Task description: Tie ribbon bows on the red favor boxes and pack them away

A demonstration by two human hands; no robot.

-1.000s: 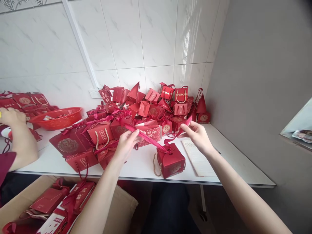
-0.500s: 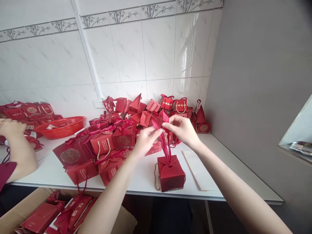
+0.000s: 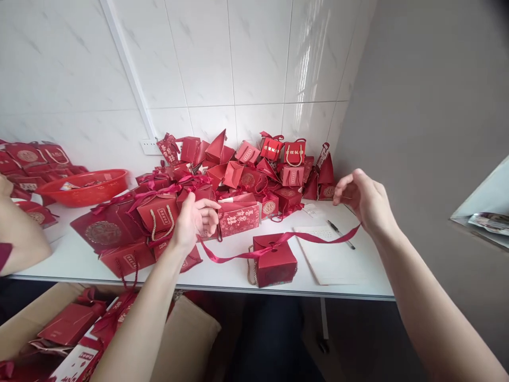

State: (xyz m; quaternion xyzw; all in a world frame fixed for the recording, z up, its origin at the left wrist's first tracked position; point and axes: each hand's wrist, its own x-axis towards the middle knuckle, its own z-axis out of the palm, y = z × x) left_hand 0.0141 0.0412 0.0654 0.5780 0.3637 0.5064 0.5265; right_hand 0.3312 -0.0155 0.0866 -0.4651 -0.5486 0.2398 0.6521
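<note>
A small red gift box [image 3: 274, 261] with a gold cord handle stands near the table's front edge. A dark red ribbon [image 3: 318, 236] runs out of its top to both sides. One ribbon end reaches under my left hand [image 3: 194, 217], the other under my right hand [image 3: 363, 201]. Both hands hover above the table with their fingers apart, far to either side of the box. I cannot see either hand pinching the ribbon.
A heap of red gift boxes [image 3: 246, 175] fills the back of the white table [image 3: 230, 273]. A notepad [image 3: 332, 257] and pen [image 3: 340, 234] lie right of the box. A red basket [image 3: 85, 187] and another person's arm [image 3: 18, 233] are at left; a carton of boxes [image 3: 79, 329] sits below.
My hands held the two ribbon ends together above the box; they have now moved wide apart, and the ribbon is spread out low to both sides.
</note>
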